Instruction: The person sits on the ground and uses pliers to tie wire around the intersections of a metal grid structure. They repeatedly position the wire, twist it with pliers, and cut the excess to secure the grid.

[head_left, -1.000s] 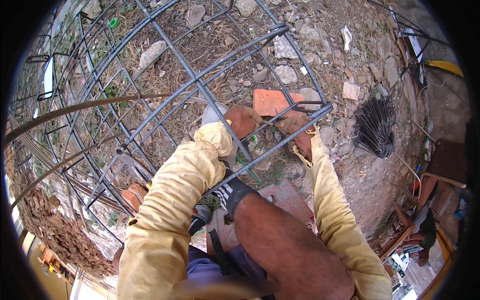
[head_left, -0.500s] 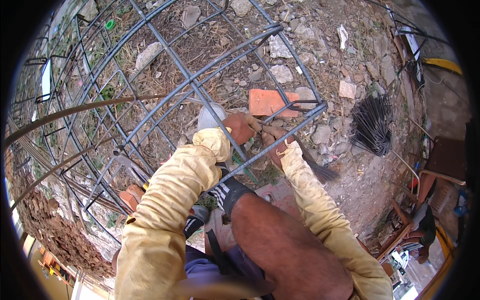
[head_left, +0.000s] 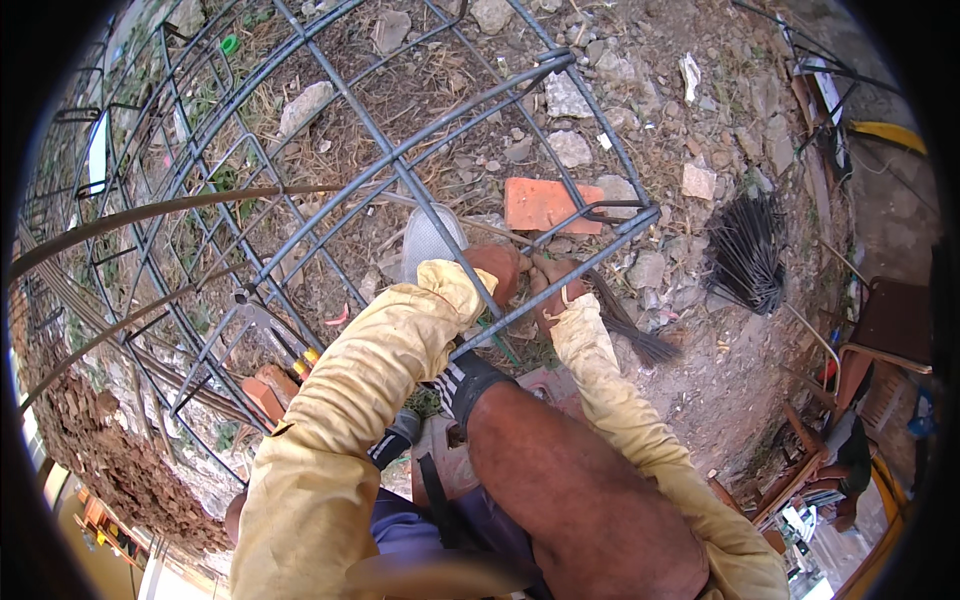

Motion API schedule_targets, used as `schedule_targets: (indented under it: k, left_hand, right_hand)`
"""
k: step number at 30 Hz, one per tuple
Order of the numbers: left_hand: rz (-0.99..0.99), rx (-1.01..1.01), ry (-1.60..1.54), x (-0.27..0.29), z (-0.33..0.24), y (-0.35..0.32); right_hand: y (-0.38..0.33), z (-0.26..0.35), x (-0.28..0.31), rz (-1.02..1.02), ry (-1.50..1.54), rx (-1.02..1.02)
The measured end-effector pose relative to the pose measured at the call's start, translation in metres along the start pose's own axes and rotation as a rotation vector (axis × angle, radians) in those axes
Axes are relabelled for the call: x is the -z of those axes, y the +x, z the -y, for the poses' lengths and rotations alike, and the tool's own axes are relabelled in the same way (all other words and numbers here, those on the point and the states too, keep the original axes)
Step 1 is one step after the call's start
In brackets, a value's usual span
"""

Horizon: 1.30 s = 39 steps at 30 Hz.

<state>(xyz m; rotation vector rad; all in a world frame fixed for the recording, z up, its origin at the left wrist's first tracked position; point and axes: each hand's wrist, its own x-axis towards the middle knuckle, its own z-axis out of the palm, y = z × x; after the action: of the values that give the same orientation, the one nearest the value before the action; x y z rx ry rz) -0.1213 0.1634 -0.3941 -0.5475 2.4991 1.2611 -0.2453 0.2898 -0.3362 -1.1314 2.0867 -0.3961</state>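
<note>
My left hand [head_left: 500,268] is closed, its fingertips pinched together beside a bar of the steel rebar cage [head_left: 397,165]. What they pinch is too small to make out. Touching or almost touching those fingertips, my right hand [head_left: 555,282] is closed too. From it a bundle of thin dark tie wires [head_left: 640,338] fans out toward the lower right. Both hands work low at the cage's near corner, among its bars. An orange brick [head_left: 540,205] lies on the ground just beyond them.
Dark wire lengths [head_left: 748,255] lie bundled on the right. A cutting tool with red and yellow handles [head_left: 303,362] rests at the left by broken brick pieces [head_left: 265,395]. Stones and rubble [head_left: 570,148] cover the ground. A brown chair [head_left: 890,320] stands far right.
My left hand has shifted slightly right and down, closer to my right hand. The view has moved a little; the wire bundle still trails from my right hand.
</note>
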Motion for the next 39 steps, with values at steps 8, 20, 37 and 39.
schedule_targets:
  k: [8,20,37,39]
  left_hand:
    - [0.084,-0.060,0.084,0.002,-0.006,0.010]
    - [0.164,0.188,0.058,0.011,0.000,-0.014]
    - [0.141,-0.411,0.508,0.018,0.064,0.013]
    - [0.259,-0.401,0.450,0.026,0.049,0.015]
  right_hand:
    - [-0.013,-0.061,-0.077,-0.561,-0.117,0.357]
    - [-0.025,0.017,-0.041,-0.232,0.267,-0.058]
    - [0.006,-0.004,-0.073,-0.033,1.248,-0.374]
    - [0.006,0.010,-0.060,0.034,1.534,-0.428]
